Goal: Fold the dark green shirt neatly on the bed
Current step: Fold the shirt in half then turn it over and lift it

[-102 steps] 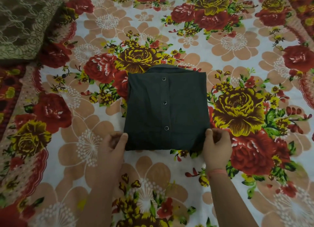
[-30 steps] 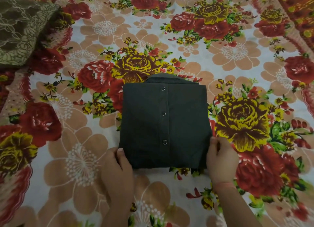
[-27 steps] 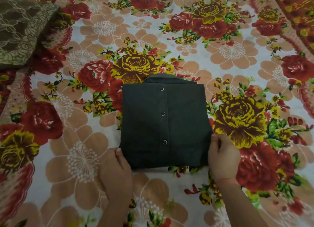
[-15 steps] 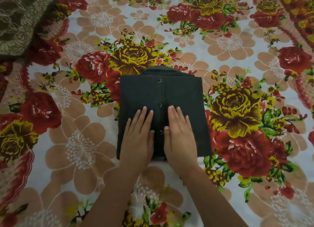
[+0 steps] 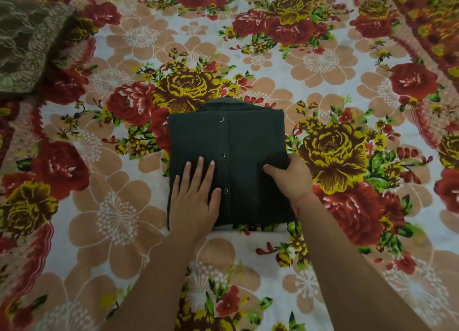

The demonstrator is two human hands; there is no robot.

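A printed cloth sheet, white with large peach flowers, red roses and yellow roses with green leaves, covers the bed from edge to edge. Along its left edge runs a red scalloped border. At the far left corner an olive-brown cloth with a pale lace-like line pattern lies on the sheet; I cannot tell if it is a pillow or a folded blanket. At the far right corner there is an orange-red patterned stretch; whether it belongs to the same sheet is not clear.
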